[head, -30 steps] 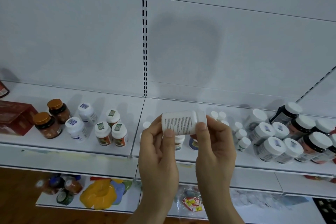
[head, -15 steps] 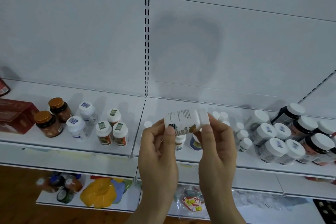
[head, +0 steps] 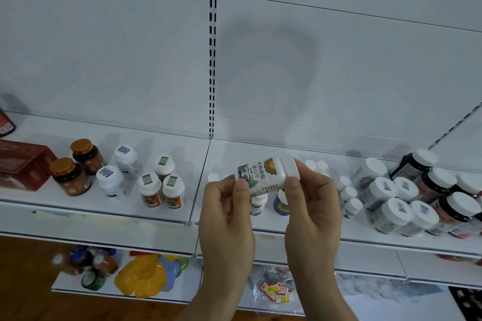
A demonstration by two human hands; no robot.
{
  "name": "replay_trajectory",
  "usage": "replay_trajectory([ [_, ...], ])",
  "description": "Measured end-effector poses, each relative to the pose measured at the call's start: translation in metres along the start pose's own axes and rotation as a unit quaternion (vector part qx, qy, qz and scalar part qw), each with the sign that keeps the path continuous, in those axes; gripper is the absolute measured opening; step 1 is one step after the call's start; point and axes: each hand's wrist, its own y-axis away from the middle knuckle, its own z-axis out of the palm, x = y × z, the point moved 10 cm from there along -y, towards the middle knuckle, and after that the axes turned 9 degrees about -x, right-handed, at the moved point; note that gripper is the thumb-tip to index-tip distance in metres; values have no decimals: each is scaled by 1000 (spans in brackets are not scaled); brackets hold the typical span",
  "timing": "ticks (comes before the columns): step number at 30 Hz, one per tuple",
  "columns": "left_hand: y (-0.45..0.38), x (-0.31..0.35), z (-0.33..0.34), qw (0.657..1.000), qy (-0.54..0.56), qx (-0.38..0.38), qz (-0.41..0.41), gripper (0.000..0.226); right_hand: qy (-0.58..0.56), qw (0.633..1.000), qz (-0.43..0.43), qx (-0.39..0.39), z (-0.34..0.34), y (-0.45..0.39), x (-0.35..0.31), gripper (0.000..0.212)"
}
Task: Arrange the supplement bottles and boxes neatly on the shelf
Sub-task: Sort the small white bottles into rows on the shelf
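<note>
Above the shelf (head: 156, 216), both hands (head: 227, 219) (head: 313, 214) pinch a white bottle (head: 263, 174) held sideways, cap rightward.

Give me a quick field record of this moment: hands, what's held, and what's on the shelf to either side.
held item: white bottle, lying sideways, cap to the right, above the shelf
left hand: pinches the bottle's base end
right hand: pinches the cap end
shelf left: red box, two amber bottles, white-capped bottles in pairs
shelf right: cluster of white-capped bottles, some dark
behind hands: a few small bottles, partly hidden
lower shelf: yellow packet
</note>
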Motion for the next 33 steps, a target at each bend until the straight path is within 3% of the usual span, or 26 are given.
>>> replay_trajectory([
  [11,-4,-8,3,999,-18,-26,-20,14,0,1000,-14,-12,-1,-3,-7,20],
  [17,-8,-36,7,989,59,-39,-130,18,21,992,-105,-70,12,5,-25,50],
  [20,-9,-41,10,985,53,-63,-149,17,39,988,-117,-89,17,9,-28,55],
  [29,-4,-46,13,975,130,-73,-162,20,91,984,-128,-79,12,12,-26,47],
  [31,-5,-39,11,977,150,-62,-136,20,110,985,-122,-59,7,11,-23,41],
  [33,-5,-26,6,990,99,-52,-81,20,138,985,-97,-32,-1,9,-15,32],
])
